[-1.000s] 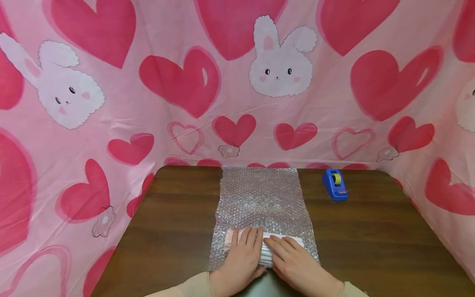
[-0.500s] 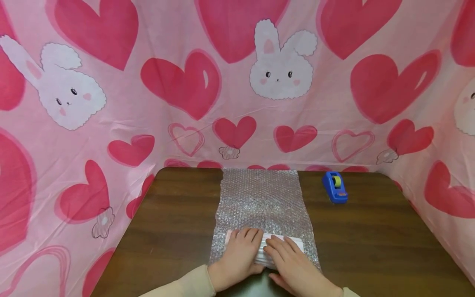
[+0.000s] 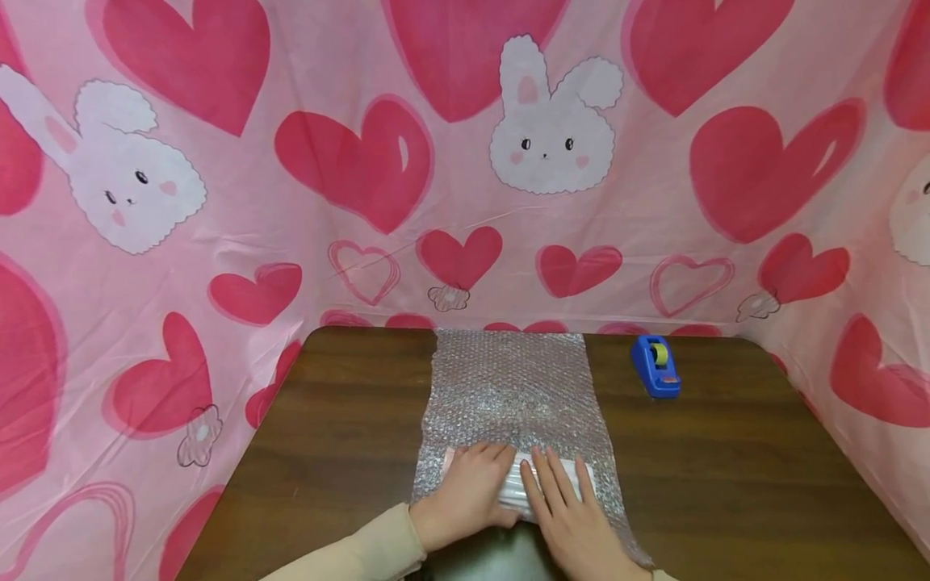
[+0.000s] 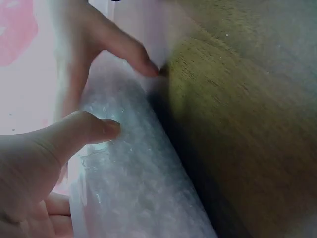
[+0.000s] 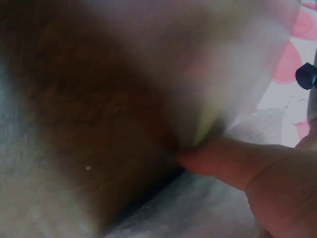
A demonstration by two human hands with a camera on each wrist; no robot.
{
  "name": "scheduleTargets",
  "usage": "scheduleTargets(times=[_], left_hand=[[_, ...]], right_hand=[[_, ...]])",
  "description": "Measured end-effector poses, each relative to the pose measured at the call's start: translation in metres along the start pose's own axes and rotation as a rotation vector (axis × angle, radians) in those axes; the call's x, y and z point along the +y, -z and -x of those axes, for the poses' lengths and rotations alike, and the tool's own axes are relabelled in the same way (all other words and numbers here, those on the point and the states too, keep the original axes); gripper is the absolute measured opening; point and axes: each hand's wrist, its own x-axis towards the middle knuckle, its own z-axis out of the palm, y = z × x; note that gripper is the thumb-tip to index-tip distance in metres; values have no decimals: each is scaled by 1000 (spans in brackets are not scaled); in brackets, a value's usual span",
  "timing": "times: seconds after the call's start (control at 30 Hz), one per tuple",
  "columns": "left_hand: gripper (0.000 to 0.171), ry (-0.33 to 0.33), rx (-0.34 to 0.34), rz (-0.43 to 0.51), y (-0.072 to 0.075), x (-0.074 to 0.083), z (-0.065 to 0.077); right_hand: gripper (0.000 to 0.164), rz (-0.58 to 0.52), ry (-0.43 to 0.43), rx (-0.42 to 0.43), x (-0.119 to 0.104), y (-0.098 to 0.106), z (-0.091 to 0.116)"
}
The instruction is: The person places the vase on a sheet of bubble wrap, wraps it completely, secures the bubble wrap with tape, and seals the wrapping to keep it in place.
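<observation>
1. Because the near end of the bubble wrap [image 3: 508, 387] is covered by it, the roll [image 3: 514, 487] is found at the near side of the counter [image 3: 349, 420], set crosswise to the sheet. Its contents cannot be told; only a pale, striped surface is shown between the hands.

2. The roll's left part is gripped by the left hand [image 3: 465, 494]. The thumb is laid on the near, bubble-covered face and the fingers are brought over the far side, presumably so that the layers are stopped from springing loose.

3. The right part is covered by the right hand [image 3: 570, 515], its fingers fairly straight and slightly spread. Pressure is probably spread along the roll that way. The thumb is stretched toward the roll's lower near edge; whether the counter is touched by it cannot be told.

4. The free length of wrap is laid flat to the counter's far edge, likely so that it is lined up with the roll.

5. The tape dispenser [image 3: 656, 367] is placed right of the wrap, apart from it and touched by neither hand, seemingly so that the sheet is left unobstructed.
</observation>
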Motion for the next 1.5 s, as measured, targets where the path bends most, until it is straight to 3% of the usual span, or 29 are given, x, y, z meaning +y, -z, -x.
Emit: scheduleTargets(times=[0.1, 0.2, 0.27, 0.4, 0.53, 0.67, 0.8, 0.93, 1.03, 1.13, 1.23, 1.4, 1.5], left_hand=[[75, 1, -40, -3, 3, 0, 0], [75, -1, -54, -16, 5, 0, 1], [74, -5, -51, -27, 5, 0, 1], [73, -13, -52, -48, 4, -2, 0], [75, 17, -113, -48, 7, -2, -1], [77, 26, -161, -56, 12, 1, 1], [77, -2, -95, -111, 14, 7, 4], [68, -25, -7, -292, 11, 19, 10], [51, -51, 43, -451, 4, 28, 16], [47, -57, 65, -520, -5, 34, 21], [61, -53, 43, -513, -12, 33, 22], [89, -53, -59, -433, -20, 26, 20], [107, -52, -81, -444, -23, 24, 19]], right_hand=[[48, -24, -46, -4, 2, -6, -5], [80, -34, -79, -41, 6, -7, -11], [90, -45, -78, -71, 9, -5, -14], [92, -86, -74, -172, 13, 3, -19], [98, -145, -91, -296, 16, 9, -24], [98, -199, -90, -354, 20, 12, -26], [97, -243, -80, -360, 24, 14, -27], [95, -299, -79, -380, 29, 14, -30], [93, -383, -87, -447, 34, 17, -33], [93, -479, -104, -522, 39, 19, -38], [94, -548, -122, -558, 44, 21, -41], [95, -588, -143, -601, 48, 18, -45], [96, -608, -161, -634, 49, 16, -47]])
